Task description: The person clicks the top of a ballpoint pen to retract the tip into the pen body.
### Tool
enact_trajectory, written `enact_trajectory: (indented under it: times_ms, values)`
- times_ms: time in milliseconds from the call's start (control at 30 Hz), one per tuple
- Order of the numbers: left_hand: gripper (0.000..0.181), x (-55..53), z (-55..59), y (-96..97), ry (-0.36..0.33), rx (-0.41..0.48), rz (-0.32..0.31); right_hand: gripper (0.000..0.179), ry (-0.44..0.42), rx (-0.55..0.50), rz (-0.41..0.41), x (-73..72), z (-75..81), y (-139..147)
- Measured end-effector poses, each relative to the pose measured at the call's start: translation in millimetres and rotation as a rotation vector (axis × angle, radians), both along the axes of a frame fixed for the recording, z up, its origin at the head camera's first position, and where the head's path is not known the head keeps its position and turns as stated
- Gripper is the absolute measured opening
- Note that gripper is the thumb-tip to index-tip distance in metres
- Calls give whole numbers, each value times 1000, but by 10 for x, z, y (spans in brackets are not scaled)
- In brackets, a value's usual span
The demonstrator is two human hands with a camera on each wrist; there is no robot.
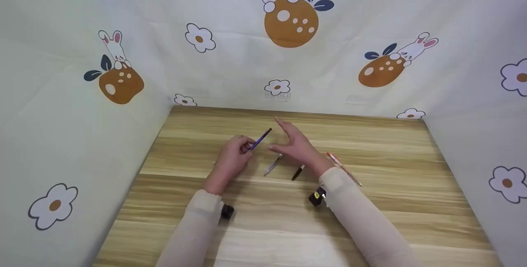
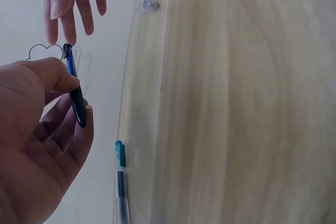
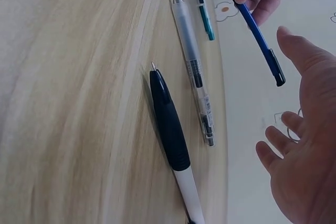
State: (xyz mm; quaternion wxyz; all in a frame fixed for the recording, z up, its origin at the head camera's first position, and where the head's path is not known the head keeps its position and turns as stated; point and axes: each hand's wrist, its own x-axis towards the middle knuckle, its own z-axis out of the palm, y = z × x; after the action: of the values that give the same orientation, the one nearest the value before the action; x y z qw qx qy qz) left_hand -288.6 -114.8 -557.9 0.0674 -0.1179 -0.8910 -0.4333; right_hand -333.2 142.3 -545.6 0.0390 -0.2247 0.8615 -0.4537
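Note:
My left hand (image 1: 234, 155) pinches a blue pen (image 1: 261, 138) between thumb and fingers. The pen's black clip end points up and to the right, toward my right hand (image 1: 298, 145). In the right wrist view, the right hand's fingers spread loosely beside that clip end and hold nothing. Below the hands lie a clear-barrelled pen (image 3: 191, 61) and a black-and-white pen (image 3: 170, 124), both with tips showing. A clear pen with a teal cap (image 2: 122, 182) lies near the left hand. By the right wrist is a pen with an orange-red end (image 1: 344, 169).
The wooden tabletop (image 1: 267, 226) is bounded by pale cloth walls (image 1: 230, 69) printed with rabbits and flowers. A small black device sits at the left wrist (image 1: 227, 211) and another at the right wrist. A small clear disc (image 2: 149, 5) shows near the table edge.

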Motion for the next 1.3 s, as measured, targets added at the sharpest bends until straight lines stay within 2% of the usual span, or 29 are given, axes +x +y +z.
enact_trajectory:
  times_ms: [400, 600, 833, 1000, 1100, 1300]
  values:
    - [30, -9, -73, -134, 8, -77, 10, 102, 33, 35, 27, -16, -1, -57]
    - [26, -23, -104, -205, 10, -120, 22, 101, 19, 36, 25, -15, -11, -82]
    - [24, -18, -127, -242, -26, -133, 36, 101, 13, 52, 33, -13, -1, -91]
    - [19, -8, -134, -236, -33, -189, 26, 103, -13, 65, 25, -12, -20, -81]
    - [19, -2, -135, -237, -42, -221, 19, 103, -18, 54, 26, -14, -35, -72]
    - [20, 1, -122, -238, -75, -231, 17, 104, -20, 36, 27, -8, -43, -51]
